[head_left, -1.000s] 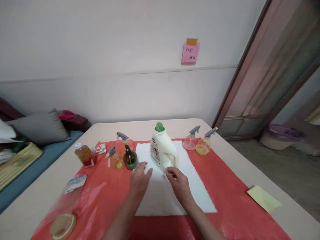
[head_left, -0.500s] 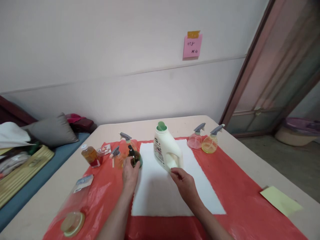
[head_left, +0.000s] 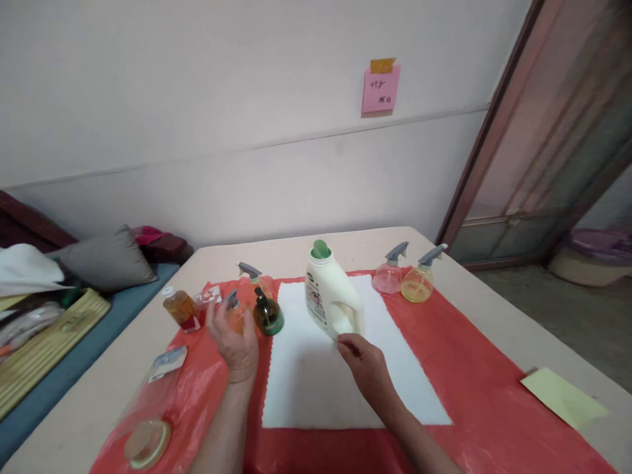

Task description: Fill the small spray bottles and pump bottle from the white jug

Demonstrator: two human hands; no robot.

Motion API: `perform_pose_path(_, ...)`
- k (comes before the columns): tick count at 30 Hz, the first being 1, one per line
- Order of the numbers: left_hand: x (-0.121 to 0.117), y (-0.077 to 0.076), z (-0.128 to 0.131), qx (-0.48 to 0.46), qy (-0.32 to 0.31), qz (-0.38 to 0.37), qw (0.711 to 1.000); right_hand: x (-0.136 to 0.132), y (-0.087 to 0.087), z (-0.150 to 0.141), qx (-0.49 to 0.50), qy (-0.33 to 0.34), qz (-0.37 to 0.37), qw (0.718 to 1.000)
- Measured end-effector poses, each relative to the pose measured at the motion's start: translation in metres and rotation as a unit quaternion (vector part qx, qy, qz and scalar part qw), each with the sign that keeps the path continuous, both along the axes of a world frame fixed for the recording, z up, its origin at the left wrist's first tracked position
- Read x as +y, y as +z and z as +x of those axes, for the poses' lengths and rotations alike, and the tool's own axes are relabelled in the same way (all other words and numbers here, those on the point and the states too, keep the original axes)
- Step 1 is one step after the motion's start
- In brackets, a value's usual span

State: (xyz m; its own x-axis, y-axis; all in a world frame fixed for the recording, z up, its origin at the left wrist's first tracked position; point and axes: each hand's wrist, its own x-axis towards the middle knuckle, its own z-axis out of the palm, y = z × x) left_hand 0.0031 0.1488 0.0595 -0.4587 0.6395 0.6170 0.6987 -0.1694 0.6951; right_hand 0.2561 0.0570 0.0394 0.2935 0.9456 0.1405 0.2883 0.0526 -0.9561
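Note:
My left hand point(head_left: 232, 339) is raised with its fingers apart and nothing in them. It is in front of an orange spray bottle point(head_left: 236, 320) and partly covers it. Just to its right, a dark green pump bottle point(head_left: 269, 317) stands at the edge of the white cloth point(head_left: 316, 388). A cream detergent jug point(head_left: 332, 293), with green showing in its mouth, stands upright on that cloth. My right hand point(head_left: 364, 361) is closed at the jug's lower near corner, fingertips against it; the exact hold is partly hidden.
Another spray bottle point(head_left: 257, 280) stands behind. On the right are a pink spray bottle point(head_left: 388, 278) and a yellow one point(head_left: 417, 284). An amber bottle point(head_left: 182, 309) and a clear package point(head_left: 160, 388) are at left. A yellow note point(head_left: 563, 397) lies right.
My left hand has let go of the dark green pump bottle and moved left, fingers spreading. My right hand and the jug have stayed in place.

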Motion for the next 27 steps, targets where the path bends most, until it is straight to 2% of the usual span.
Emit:
perform_pose_path(3, 0.011, 0.0, -0.022, -0.068, 0.08, -0.037, 0.994, 0.0, -0.001, -0.001, 0.0, 0.004, -0.002, 1.0)
perform_pose_path(6, 0.021, -0.005, -0.037, -0.11, 0.075, -0.12, 0.984, 0.0, -0.001, -0.003, 0.001, 0.01, -0.005, 1.0)
perform_pose_path(8, 0.023, -0.005, -0.042, -0.12, 0.06, -0.14, 0.981, 0.0, 0.0, -0.005, 0.003, 0.015, -0.006, 1.0)
perform_pose_path(10, 0.021, -0.001, -0.044, -0.127, 0.052, -0.128, 0.982, -0.001, 0.0, -0.007, 0.006, 0.021, -0.006, 1.0)
perform_pose_path(14, 0.007, 0.018, -0.046, -0.176, 0.039, -0.067, 0.981, -0.001, 0.0, -0.012, 0.02, 0.038, -0.008, 0.999)
perform_pose_path(16, -0.001, 0.027, -0.044, -0.226, 0.0, -0.045, 0.973, -0.001, 0.0, -0.014, 0.034, 0.056, -0.012, 0.998)
perform_pose_path(18, -0.008, 0.033, -0.037, -0.289, -0.072, -0.037, 0.954, -0.001, 0.001, -0.015, 0.059, 0.091, -0.019, 0.994)
perform_pose_path(22, -0.017, 0.038, -0.005, -0.405, -0.231, -0.064, 0.883, -0.005, 0.007, -0.02, 0.127, 0.209, -0.033, 0.969)
perform_pose_path(25, -0.025, 0.04, 0.023, -0.453, -0.307, -0.09, 0.832, -0.009, 0.01, -0.025, 0.236, 0.344, -0.049, 0.908)
perform_pose_path(27, -0.03, 0.041, 0.04, -0.473, -0.337, -0.097, 0.808, -0.012, 0.011, -0.03, 0.308, 0.399, -0.046, 0.862)
